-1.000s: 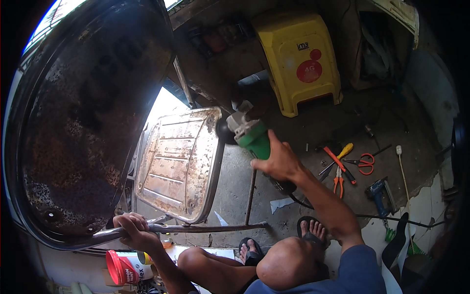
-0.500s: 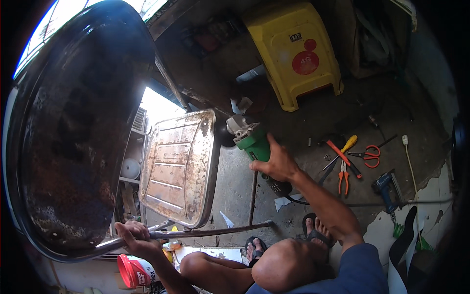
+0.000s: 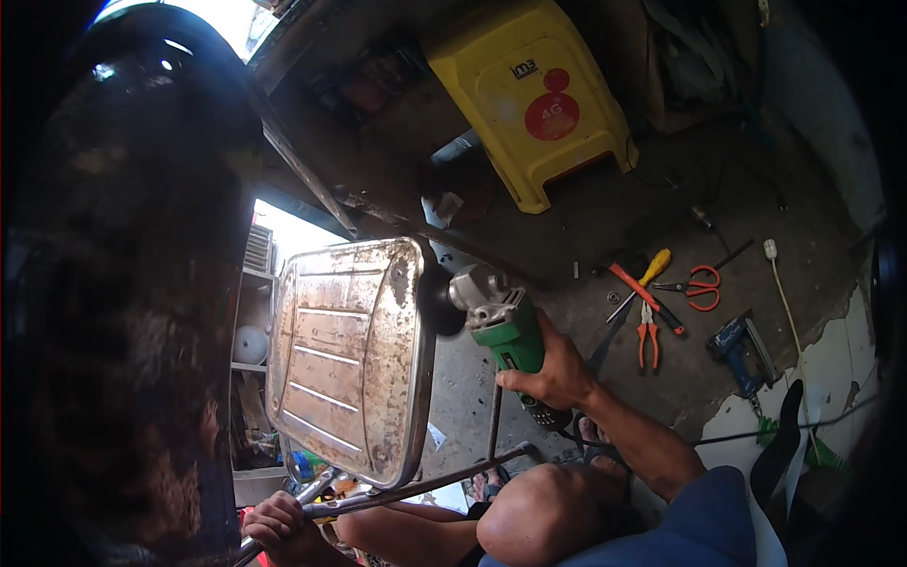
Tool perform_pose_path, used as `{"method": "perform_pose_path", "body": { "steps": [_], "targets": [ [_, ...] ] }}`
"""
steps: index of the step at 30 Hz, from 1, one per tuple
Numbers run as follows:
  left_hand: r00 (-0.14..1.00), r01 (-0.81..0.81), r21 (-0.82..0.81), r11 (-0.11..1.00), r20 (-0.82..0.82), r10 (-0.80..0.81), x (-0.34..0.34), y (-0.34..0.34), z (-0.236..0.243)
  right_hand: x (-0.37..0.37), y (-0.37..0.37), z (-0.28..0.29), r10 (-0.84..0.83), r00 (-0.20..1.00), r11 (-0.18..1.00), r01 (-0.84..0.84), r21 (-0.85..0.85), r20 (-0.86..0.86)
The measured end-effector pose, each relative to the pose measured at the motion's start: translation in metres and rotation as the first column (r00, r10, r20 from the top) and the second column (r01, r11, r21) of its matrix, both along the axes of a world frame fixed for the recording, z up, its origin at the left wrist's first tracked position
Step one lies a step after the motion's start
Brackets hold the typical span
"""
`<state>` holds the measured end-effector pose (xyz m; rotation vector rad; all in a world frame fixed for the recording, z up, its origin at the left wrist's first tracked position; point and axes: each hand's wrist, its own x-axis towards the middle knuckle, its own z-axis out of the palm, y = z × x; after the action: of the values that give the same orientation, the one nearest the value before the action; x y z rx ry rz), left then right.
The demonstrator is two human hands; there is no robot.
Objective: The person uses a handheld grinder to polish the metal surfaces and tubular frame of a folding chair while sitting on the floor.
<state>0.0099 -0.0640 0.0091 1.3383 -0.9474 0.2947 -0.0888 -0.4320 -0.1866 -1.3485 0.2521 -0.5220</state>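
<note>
Floor: grey concrete [image 3: 605,227], dim toward the far side; I see broken white tile [image 3: 846,345] along its right edge.
Lighting: bright daylight behind the left part of the view, deep shadow elsewhere.
Background: yellow plastic stool [image 3: 510,104] with red printed circles, standing at the far side; pale shelf [image 3: 257,367] at left, carrying a round white object [image 3: 250,345].
Hand tools on floor: yellow-handled screwdriver [image 3: 657,265], orange-handled pliers [image 3: 648,340] and orange-handled scissors [image 3: 704,288], grouped to the right of the work; a red-and-black handle [image 3: 652,295] lies across the group.
Blue tool: pistol-shaped unit [image 3: 742,354], near the tile edge, with a green coiled hose [image 3: 770,430] beside it.
Metal panel: ribbed, rounded-corner plate [image 3: 331,350], left of centre, tilted; I read brown rust and worn patches over a bright ground, with pale raised ribs.
Dark panel: large curved sheet [image 3: 142,331] filling the left foreground; its surface detail is blurred to me.
Angle grinder: green body [image 3: 515,335] and grey metal head, located right of the metal panel; dark disc [image 3: 437,298] at the panel's right rim, contact not determinable from my view.
Right grip: hand [image 3: 557,373] wrapped around the grinder body.
Left grip: hand [image 3: 279,524] closed around the metal tube [image 3: 416,491], below the metal panel.
</note>
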Motion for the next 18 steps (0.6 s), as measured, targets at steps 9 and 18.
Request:
{"method": "perform_pose_path", "body": {
  "steps": [9,18],
  "targets": [
    [0.987,0.156,0.154,0.976,0.014,-0.16,0.01,-0.008,0.02,-0.031,0.004,-0.009,-0.053,0.998,0.998,0.053,0.016,0.035],
    [0.996,0.091,0.067,0.994,-0.019,-0.09,0.014,-0.002,0.009,0.005,-0.059,0.015,0.094,0.995,0.99,-0.097,-0.098,-0.039]
  ]
}}
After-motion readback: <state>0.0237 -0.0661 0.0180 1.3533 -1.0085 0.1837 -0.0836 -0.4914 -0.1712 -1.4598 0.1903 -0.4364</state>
